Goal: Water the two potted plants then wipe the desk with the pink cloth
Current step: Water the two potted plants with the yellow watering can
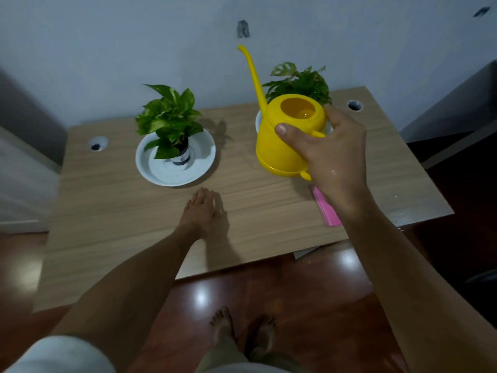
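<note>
The pale wood-grain bench [113, 216] fills the middle of the view, set against a grey-blue wall, with dark glossy red-brown floor [282, 305] below it at 6 o'clock. Two round cable holes are cut in its top, one at 9 o'clock [98, 143] and one at 2 o'clock [354, 105].

The right hand [326, 157], at 3 o'clock from the centre of the bench, is closed around the handle of a yellow watering can [285, 138], thumb pressed over the top of the handle near the can's open mouth. The can is held off the bench, roughly upright, its long thin spout [252, 74] rising toward 12 o'clock and curving left at the tip. A little water shows inside the mouth.

The left hand [205, 211] lies flat and open, palm down, on the bench near its centre, holding nothing.

At 10 o'clock a pothos plant [168, 117] with variegated green leaves stands in a small pot on a white saucer [199, 162]. At 1 o'clock the second plant [301, 82], with finer, cut leaves, stands behind the can, which hides its pot and most of its white saucer [258, 121].

The pink cloth [326, 208] lies folded on the bench at 4 o'clock, just below the can and partly covered by the right wrist.

Two bare feet [244, 329] stand on the floor at 6 o'clock.
</note>
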A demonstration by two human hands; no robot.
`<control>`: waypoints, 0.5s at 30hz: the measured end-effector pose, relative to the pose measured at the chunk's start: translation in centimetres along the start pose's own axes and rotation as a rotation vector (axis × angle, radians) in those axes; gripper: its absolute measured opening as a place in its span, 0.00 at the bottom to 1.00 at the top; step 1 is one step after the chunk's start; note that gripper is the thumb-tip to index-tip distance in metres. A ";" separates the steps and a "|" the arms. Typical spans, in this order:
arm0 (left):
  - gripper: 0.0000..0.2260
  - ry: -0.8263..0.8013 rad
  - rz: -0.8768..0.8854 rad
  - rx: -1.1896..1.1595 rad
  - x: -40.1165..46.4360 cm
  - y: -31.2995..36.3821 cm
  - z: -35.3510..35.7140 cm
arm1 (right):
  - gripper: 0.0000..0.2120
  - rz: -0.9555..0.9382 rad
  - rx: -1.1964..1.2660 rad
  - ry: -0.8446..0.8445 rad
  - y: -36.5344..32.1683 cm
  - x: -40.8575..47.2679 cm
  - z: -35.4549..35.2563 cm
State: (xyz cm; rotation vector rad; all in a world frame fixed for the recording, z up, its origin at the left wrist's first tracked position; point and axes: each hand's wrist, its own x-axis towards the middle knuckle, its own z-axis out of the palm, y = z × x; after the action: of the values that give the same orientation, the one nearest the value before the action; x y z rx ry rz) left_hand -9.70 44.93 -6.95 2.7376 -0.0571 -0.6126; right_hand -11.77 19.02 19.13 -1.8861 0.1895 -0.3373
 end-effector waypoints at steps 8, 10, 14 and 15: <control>0.25 0.073 -0.062 -0.053 -2.8 -6.9 -0.4 | 0.20 0.038 0.032 -0.139 0.1 -3.3 7.9; 0.25 0.084 -0.087 -0.075 -3.2 -8.0 -0.2 | 0.20 0.049 0.029 -0.172 0.5 -4.0 9.4; 0.26 0.129 -0.100 -0.104 -3.6 -9.6 0.2 | 0.19 0.067 -0.005 -0.206 1.1 -5.0 11.5; 0.27 0.127 -0.101 -0.099 -3.6 -9.9 0.4 | 0.19 0.067 -0.020 -0.210 1.1 -5.2 11.9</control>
State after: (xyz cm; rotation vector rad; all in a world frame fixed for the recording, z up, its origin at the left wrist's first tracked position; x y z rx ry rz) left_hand -13.47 54.57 -9.09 2.6882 0.1384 -0.4530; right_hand -12.76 30.81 13.70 -1.9154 0.1147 -0.0906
